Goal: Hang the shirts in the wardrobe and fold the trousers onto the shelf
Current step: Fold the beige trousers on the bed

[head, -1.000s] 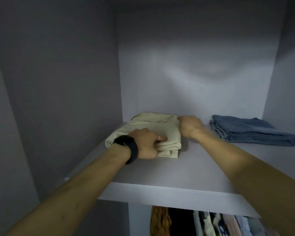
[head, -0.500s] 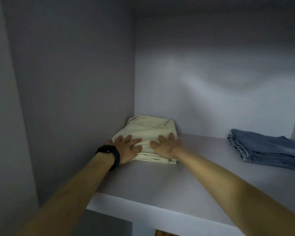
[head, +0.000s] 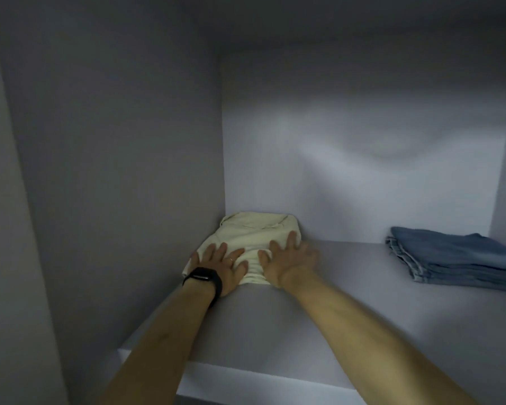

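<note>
Folded cream trousers (head: 257, 233) lie in the back left corner of the white wardrobe shelf (head: 319, 317). My left hand (head: 221, 266), with a black watch on its wrist, lies flat with spread fingers on the near left part of the trousers. My right hand (head: 289, 258) presses flat on their near right edge, fingers straight and pointing toward the back wall. A folded pair of blue jeans (head: 456, 260) rests at the right end of the same shelf.
The wardrobe's left side wall (head: 114, 171) and back wall (head: 362, 156) close in the shelf. Bare shelf surface lies between the cream trousers and the jeans. The shelf's front edge (head: 246, 375) runs across the bottom of the view.
The cream trousers have slid back and left into the corner. Both hands went from gripping the stack's sides to lying flat on it with fingers spread.
</note>
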